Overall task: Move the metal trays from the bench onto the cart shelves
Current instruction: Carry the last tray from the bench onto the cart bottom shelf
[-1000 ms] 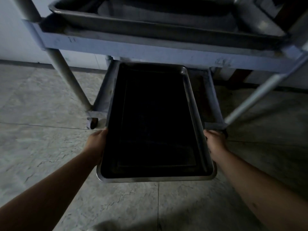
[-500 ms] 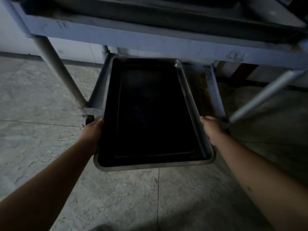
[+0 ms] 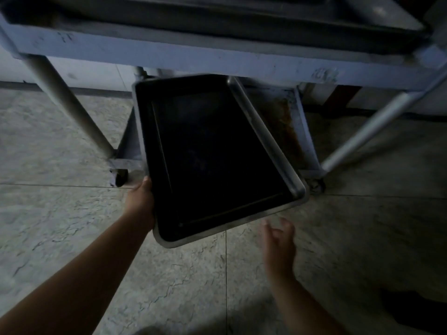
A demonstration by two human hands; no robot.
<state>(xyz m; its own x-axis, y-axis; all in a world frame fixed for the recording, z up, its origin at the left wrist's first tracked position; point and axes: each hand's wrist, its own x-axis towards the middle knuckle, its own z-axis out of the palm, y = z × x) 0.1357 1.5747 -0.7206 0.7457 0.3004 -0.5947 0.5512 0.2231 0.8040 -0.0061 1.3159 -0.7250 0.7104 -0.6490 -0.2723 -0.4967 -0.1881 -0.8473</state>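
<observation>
Right hand (image 3: 278,240) has let go of the dark rectangular metal tray (image 3: 212,155) since half a second ago; it was gripping the right rim, and now hangs below the near right corner, clear of the metal, fingers loosely spread, holding nothing. Tray has also swung: its near end has skewed toward the left, so it sits diagonally instead of square.

Left to right: left hand (image 3: 141,201) grips the tray's left rim near the front corner, fingers hidden underneath. Tray's far end is in over the grey-blue lower cart shelf (image 3: 287,117), under the upper cart shelf frame (image 3: 217,59); near end overhangs the pale tiled floor (image 3: 72,213). Rust-stained shelf strip is exposed to the tray's right.

Judgement: tray partly placed, one-handed now. It likely needs straightening and pushing in; the overhanging end could tip.
</observation>
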